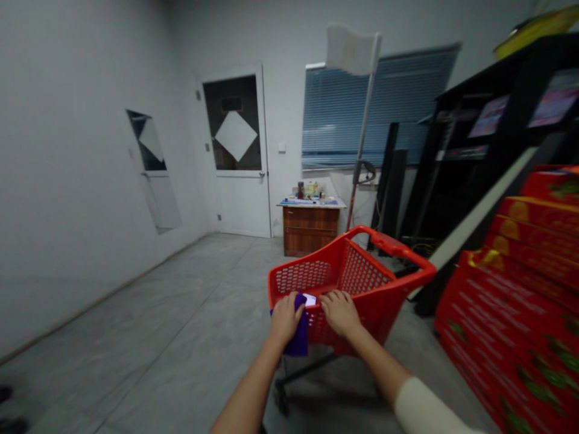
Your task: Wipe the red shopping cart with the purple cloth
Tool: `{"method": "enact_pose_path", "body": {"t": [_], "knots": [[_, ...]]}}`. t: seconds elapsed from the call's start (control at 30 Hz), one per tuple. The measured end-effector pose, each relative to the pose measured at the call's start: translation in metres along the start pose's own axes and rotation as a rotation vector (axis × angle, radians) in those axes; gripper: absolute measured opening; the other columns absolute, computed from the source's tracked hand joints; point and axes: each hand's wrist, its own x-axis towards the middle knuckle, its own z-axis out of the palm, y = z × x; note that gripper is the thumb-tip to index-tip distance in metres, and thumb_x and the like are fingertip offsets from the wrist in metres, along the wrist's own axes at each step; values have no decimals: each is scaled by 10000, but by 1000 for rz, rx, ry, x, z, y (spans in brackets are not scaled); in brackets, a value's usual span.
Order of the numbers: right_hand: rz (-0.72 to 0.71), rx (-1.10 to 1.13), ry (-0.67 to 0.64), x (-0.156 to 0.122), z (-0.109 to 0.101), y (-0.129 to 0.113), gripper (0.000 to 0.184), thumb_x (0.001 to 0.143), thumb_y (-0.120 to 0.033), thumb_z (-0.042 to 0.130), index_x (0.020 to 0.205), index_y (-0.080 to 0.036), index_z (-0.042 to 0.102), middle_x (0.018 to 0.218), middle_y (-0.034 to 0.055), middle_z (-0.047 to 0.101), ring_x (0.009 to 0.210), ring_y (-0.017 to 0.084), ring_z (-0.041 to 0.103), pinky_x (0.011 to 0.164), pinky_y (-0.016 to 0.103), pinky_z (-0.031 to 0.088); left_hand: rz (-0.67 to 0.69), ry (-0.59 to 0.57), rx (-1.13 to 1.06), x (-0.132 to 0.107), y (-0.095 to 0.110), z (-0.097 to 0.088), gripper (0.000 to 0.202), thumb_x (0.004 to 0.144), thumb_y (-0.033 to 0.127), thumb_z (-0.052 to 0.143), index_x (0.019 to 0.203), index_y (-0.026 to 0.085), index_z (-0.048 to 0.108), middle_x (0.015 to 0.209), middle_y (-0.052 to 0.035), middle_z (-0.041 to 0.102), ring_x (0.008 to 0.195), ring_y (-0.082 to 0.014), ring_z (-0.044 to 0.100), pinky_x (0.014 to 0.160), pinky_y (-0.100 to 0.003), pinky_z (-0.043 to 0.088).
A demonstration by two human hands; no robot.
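A red plastic shopping cart [380, 307] with perforated walls stands in front of me, its handle toward the right. My left hand [286, 316] is closed around a purple cloth [297, 340] at the near rim, and the cloth hangs down over the basket's outside. Just to the right, my right hand [340, 310] curls its fingers over the same rim. Between the two hands lies a small white patch or label [310, 299] on the rim; what it is I cannot make out.
Stacked red boxes [515, 313] rise close on the right, beside a black shelf [488, 138]. A brown wooden cabinet [311, 232] with bottles on top stands behind the cart. A white door [242, 205] and a wall mirror [156, 181] are at the left.
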Motion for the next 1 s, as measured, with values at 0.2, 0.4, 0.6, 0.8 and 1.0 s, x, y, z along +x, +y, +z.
{"method": "enact_pose_path", "body": {"t": [0.2,0.4,0.6,0.8,1.0], "knots": [[79,-69,-9,-1,-10,20,458,1009,-320,251,1209,-263,659,1218,79,672,1152,265,525,1045,435,236,-190,-17,43,2,-7,-8,376,989,384,407,1291,185,508,1150,-109,677,1082,-215,636,939,-306,445],[85,-83,4,-3,-9,15,449,1012,-325,247,1195,-273,654,1223,70,669,1150,269,519,1043,442,222,-51,-39,78,15,44,5,368,986,414,424,1263,189,515,1134,-117,671,1099,-229,627,946,-316,434],[85,-64,24,-6,-8,16,417,1016,-322,269,1166,-274,655,1212,63,666,1145,247,513,1055,427,204,-26,-112,5,15,25,-8,333,988,422,419,1233,218,517,1131,-79,692,1065,-204,653,897,-279,447],[118,-31,43,-7,-6,6,393,1012,-320,295,1142,-265,661,1205,61,664,1153,250,507,1069,435,191,-248,-21,127,12,21,-11,369,992,427,393,1234,176,516,1090,-120,693,1034,-225,662,880,-299,454],[140,-27,72,-9,-4,6,402,1009,-322,289,1098,-269,677,1188,59,671,1155,249,506,1081,438,183,-179,-61,185,23,71,2,369,981,419,411,1188,144,545,1052,-150,692,984,-262,672,835,-334,464]]}}
